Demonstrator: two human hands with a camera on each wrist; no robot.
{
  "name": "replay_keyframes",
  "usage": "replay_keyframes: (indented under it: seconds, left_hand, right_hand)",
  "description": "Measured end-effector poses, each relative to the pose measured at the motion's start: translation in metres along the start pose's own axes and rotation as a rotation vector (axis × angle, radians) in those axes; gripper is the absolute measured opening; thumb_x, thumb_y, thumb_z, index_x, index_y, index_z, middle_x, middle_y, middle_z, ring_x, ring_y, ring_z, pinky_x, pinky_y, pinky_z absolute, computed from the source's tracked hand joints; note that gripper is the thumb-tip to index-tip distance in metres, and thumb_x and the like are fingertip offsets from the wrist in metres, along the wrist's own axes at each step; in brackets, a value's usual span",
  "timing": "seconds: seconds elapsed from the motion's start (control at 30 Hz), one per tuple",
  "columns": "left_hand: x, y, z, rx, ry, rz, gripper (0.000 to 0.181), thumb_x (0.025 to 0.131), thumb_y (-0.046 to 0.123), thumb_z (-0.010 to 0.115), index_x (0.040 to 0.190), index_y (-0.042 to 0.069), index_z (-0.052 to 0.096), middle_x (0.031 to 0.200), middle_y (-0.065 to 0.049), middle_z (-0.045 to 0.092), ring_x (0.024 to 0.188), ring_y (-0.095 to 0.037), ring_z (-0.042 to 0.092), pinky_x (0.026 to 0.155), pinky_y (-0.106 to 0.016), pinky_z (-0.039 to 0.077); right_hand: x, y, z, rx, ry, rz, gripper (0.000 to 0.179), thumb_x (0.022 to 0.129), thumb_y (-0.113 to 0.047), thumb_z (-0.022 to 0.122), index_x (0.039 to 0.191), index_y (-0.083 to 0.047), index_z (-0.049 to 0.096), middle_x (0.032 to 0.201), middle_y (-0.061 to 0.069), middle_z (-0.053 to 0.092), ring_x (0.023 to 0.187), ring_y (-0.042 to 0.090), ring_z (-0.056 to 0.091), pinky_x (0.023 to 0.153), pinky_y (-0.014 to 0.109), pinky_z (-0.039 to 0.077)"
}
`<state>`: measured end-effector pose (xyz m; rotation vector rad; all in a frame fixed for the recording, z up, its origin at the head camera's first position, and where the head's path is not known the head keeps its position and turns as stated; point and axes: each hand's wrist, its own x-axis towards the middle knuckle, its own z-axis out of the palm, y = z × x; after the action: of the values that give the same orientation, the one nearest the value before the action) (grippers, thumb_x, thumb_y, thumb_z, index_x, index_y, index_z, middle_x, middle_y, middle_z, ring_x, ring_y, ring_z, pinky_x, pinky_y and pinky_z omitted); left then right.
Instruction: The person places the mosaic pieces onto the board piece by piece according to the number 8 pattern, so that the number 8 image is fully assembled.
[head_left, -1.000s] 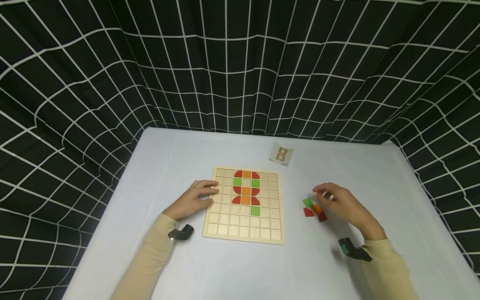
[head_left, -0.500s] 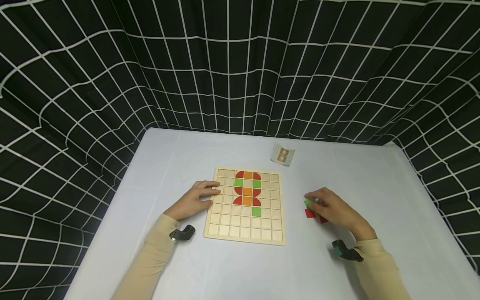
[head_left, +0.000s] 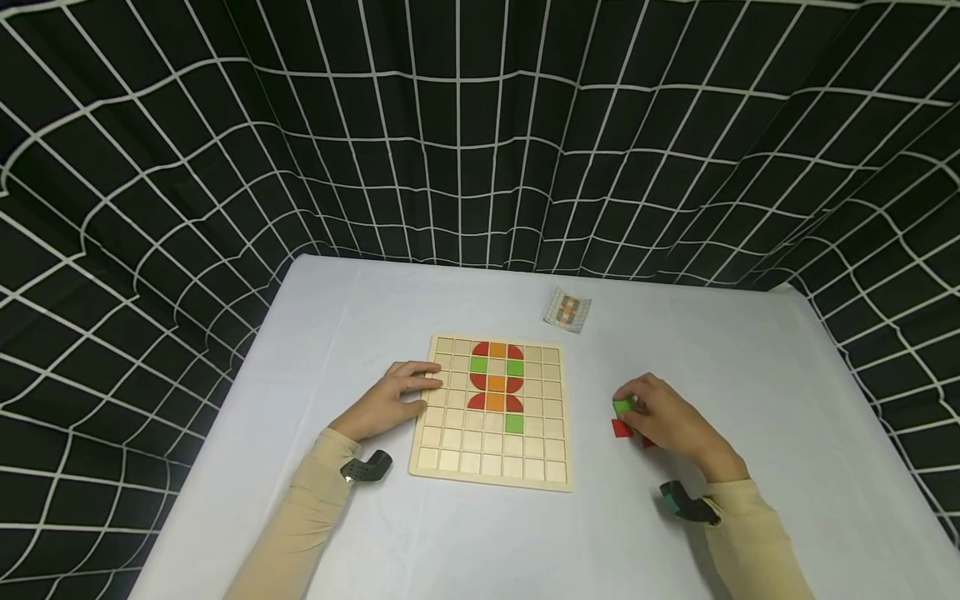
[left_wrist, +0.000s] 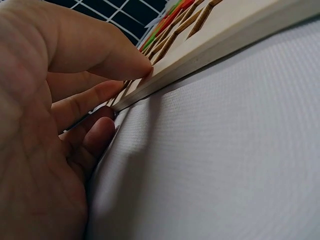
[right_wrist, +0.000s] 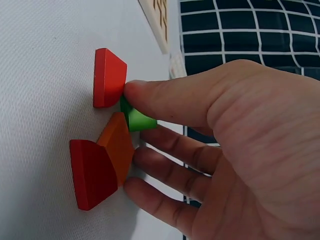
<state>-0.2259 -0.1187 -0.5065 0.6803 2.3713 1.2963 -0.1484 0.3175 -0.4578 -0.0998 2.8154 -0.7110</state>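
My right hand (head_left: 671, 429) pinches a small green square block (right_wrist: 141, 121) between thumb and fingers, low over the table. Around its fingertips lie a red quarter-round block (right_wrist: 111, 79), an orange square block (right_wrist: 120, 147) and a darker red quarter-round block (right_wrist: 92, 177); the hand hides the orange one in the head view. Left of them is a wooden grid board (head_left: 450, 438), with red, orange and green blocks set in its upper middle cells and a lone green block (head_left: 514, 424) lower down. My left hand (head_left: 382, 406) rests its fingertips on the board's left edge.
A small printed card (head_left: 567, 311) with a coloured grid pattern lies behind the board, to its right. White cloth covers the table (head_left: 360, 542). A black curtain with white grid lines (head_left: 480, 150) stands behind and at both sides.
My right hand has moved left and down onto the loose blocks and taken hold of the green one, which now sits turned between its fingers. The left hand stays at the board.
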Motion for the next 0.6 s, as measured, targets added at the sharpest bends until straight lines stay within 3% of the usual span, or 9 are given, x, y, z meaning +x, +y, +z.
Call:
replay_keyframes:
  seconds: [0.13,0.33,0.6]
  left_hand:
    - [-0.0003,0.0009,-0.0006,0.002,-0.001,0.003,0.040,0.093,0.006,0.063,0.133,0.006,0.066,0.156,0.000,0.047,0.151,-0.026,0.029,0.127,-0.054,0.028]
    - [-0.0012,0.0035,-0.0015,0.010,-0.002,0.009,0.041,0.092,0.006,0.063,0.133,0.005,0.066,0.156,-0.001,0.047,0.150,-0.026,0.031,0.126,-0.054,0.028]
    - [-0.0017,0.0052,-0.0013,0.009,-0.002,-0.012,0.040,0.093,0.006,0.063,0.133,0.006,0.066,0.156,0.001,0.047,0.151,-0.025,0.030,0.127,-0.052,0.028]
  right_hand:
    - [0.0003,0.0014,-0.0001,0.000,-0.002,0.007,0.019,0.091,-0.011,0.070,0.109,-0.007,0.066,0.105,0.009,0.063,0.088,0.020,0.054,0.074,0.032,0.050]
    - [0.0005,0.0031,-0.0014,0.066,-0.004,0.022,0.011,0.094,-0.014,0.068,0.103,-0.010,0.065,0.093,0.005,0.064,0.083,0.019,0.057,0.067,0.027,0.050]
    - [0.0022,-0.0057,-0.0094,0.053,0.117,-0.022,0.014,0.092,-0.010,0.069,0.105,-0.007,0.066,0.099,0.009,0.064,0.090,0.022,0.057,0.072,0.030,0.051]
